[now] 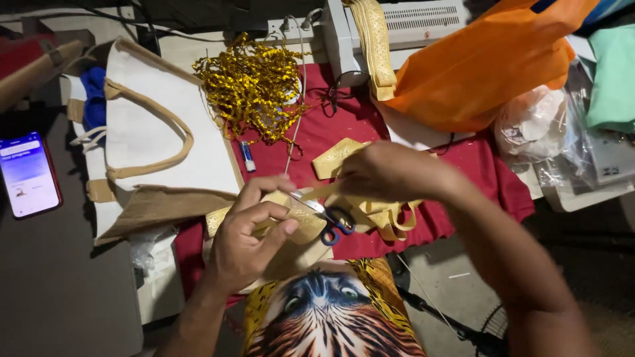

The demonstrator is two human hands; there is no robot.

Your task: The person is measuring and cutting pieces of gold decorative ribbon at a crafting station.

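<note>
Glossy metallic gold ribbon (251, 86); matt red cloth (370, 132); coarse jute bag (159, 205).

blue-handled scissors (333, 223), gold ribbon (387, 215)

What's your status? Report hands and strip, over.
Left hand pinching gold strip. Right hand on blue-handled scissors, blades at strip. Gold ribbon pile behind, apart.

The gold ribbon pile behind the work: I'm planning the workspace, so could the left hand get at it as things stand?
Probably yes. The gold ribbon pile lies uncovered on the red cloth, just beyond the left hand, but that hand is pinching a tan strip.
</note>
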